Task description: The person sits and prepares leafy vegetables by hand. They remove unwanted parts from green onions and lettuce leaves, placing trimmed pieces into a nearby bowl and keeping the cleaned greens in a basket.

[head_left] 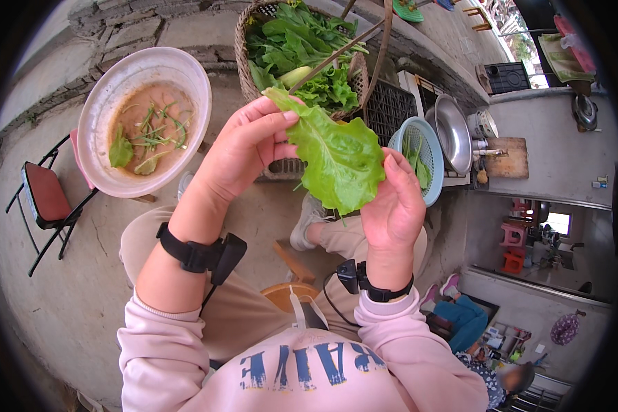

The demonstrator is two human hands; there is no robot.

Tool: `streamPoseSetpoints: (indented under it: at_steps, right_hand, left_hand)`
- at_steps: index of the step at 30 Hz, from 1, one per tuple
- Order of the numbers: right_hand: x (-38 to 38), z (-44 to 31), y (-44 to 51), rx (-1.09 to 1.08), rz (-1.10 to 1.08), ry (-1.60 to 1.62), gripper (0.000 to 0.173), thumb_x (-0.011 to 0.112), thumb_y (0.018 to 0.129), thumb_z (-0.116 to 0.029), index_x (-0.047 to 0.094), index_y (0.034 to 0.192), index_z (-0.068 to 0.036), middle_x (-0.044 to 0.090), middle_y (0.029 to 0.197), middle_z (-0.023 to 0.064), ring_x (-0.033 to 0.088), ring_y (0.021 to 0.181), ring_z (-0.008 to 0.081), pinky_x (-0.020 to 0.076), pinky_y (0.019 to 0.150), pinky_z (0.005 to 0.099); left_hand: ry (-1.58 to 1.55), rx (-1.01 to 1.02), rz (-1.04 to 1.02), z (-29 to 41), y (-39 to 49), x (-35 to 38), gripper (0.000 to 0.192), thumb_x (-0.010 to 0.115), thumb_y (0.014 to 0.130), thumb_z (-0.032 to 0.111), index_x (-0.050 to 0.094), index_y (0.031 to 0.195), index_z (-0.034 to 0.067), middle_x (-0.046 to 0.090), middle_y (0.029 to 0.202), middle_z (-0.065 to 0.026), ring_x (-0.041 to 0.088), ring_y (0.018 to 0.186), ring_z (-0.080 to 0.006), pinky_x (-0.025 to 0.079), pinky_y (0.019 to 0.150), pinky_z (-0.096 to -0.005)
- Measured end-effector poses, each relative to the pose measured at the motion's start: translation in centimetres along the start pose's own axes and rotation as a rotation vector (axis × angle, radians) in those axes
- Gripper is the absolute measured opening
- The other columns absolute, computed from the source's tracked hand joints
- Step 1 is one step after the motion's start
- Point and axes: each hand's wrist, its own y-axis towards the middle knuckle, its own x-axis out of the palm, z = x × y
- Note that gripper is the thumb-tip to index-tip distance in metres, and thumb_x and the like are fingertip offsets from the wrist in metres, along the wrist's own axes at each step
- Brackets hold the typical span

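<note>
A broad green lettuce leaf (337, 157) is stretched between my two hands, above my lap. My left hand (255, 141) pinches its narrow stem end between thumb and fingers. At the leaf's wide end, my right hand (395, 198) has its thumb and fingers on the edge. Beyond the leaf stands a woven basket (241, 56) of leafy greens (301, 41) with a pale green squash-like vegetable (294, 76). To the left, a pale plastic basin (92, 129) holds brownish water with green scraps and leaves. A light blue colander (434, 175) with some green leaves is at the right.
A metal basin (456, 135) stands beside the colander, near a black plastic crate (390, 109). A folding chair (49, 195) is at the far left. Another person (461, 316) sits at the lower right. A wooden board (510, 157) lies farther right.
</note>
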Motion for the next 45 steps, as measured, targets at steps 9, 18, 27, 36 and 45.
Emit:
streamPoseSetpoints:
  at_steps: [9, 18, 27, 36, 45]
  right_hand:
    - [-1.6, 0.3, 1.5, 0.015, 0.009, 0.065, 0.024, 0.056, 0.096, -0.020, 0.062, 0.111, -0.002, 0.067, 0.095, 0.0089, 0.063, 0.086, 0.0191, 0.0479, 0.073, 0.0298]
    - [-2.5, 1.0, 2.7, 0.036, 0.013, 0.045, 0.024, 0.055, 0.097, -0.020, 0.061, 0.115, -0.005, 0.065, 0.095, 0.0051, 0.058, 0.086, 0.0159, 0.0464, 0.072, 0.0288]
    - [-3.9, 0.1, 6.0, 0.074, 0.118, 0.017, 0.024, 0.058, 0.096, -0.024, 0.062, 0.110, -0.005, 0.065, 0.092, 0.0041, 0.059, 0.083, 0.0155, 0.0459, 0.071, 0.0273]
    - [-8.5, -1.2, 11.4, 0.113, 0.087, -0.127, 0.027, 0.055, 0.098, -0.022, 0.059, 0.118, -0.004, 0.069, 0.106, 0.0116, 0.065, 0.089, 0.0176, 0.0515, 0.073, 0.0291]
    - [-12.9, 7.8, 24.4, 0.045, 0.120, -1.570, 0.054, 0.066, 0.088, -0.019, 0.048, 0.134, 0.002, 0.051, 0.134, 0.0210, 0.051, 0.120, 0.0392, 0.0417, 0.103, 0.0413]
  left_hand:
    - [-0.130, 0.154, 0.275, 1.4, -0.7, -3.3, 0.023, 0.057, 0.093, 0.016, 0.058, 0.116, 0.012, 0.067, 0.099, 0.0009, 0.064, 0.085, -0.0093, 0.053, 0.078, -0.0282]
    - [-0.477, 0.254, 1.068, 0.4, -1.6, -8.8, 0.046, 0.056, 0.091, 0.017, 0.039, 0.126, -0.007, 0.045, 0.128, -0.0222, 0.050, 0.117, -0.0314, 0.044, 0.101, -0.0407]
    - [-0.315, -0.018, 0.647, -1.4, 0.9, -3.8, 0.030, 0.063, 0.086, 0.012, 0.052, 0.111, -0.001, 0.055, 0.111, -0.0150, 0.057, 0.105, -0.0317, 0.050, 0.093, -0.0429]
    - [-0.268, 0.006, 0.637, -1.0, 1.5, -4.3, 0.023, 0.063, 0.088, 0.013, 0.055, 0.105, 0.000, 0.057, 0.108, -0.0138, 0.058, 0.106, -0.0314, 0.050, 0.095, -0.0432]
    - [-0.225, -0.026, 0.702, -0.8, 2.0, -3.5, 0.023, 0.063, 0.091, 0.019, 0.056, 0.103, 0.002, 0.058, 0.106, -0.0110, 0.059, 0.102, -0.0287, 0.051, 0.091, -0.0415]
